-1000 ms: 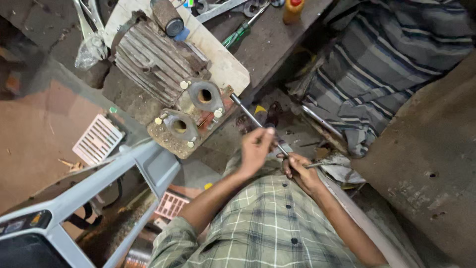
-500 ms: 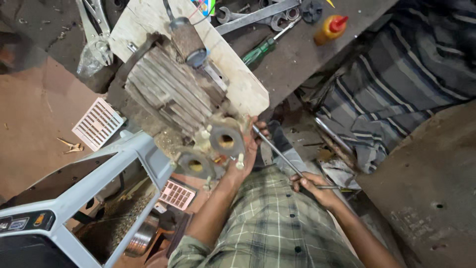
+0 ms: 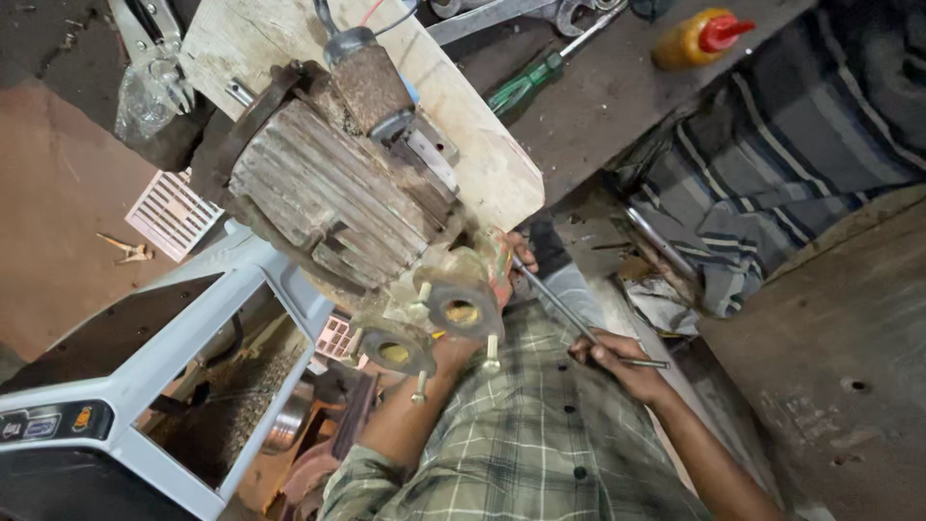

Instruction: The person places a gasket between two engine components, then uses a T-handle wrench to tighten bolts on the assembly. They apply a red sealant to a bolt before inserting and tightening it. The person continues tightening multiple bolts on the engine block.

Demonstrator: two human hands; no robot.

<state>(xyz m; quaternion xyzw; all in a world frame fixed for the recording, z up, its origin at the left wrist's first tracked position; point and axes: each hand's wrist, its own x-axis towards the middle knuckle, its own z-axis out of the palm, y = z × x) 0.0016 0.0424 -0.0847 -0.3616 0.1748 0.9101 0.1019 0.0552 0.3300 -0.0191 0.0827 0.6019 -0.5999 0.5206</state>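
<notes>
Right hand holds a metal rod; left hand touches the pump.

left hand mostly hidden behind rusty pump, spanner cut off by top edge

one view only — head-worn, looking steeply down past the wearer's plaid shirt at close range. tilted frame: wooden board and ribbed motor from 12 toward centre, dark bench top toward 1 o'clock, grey plastic stool at 8 o'clock, concrete slab at 4 o'clock. left hand near centre, right hand just toward 4 o'clock — both close under the lens. no second view, so nothing shared.
</notes>
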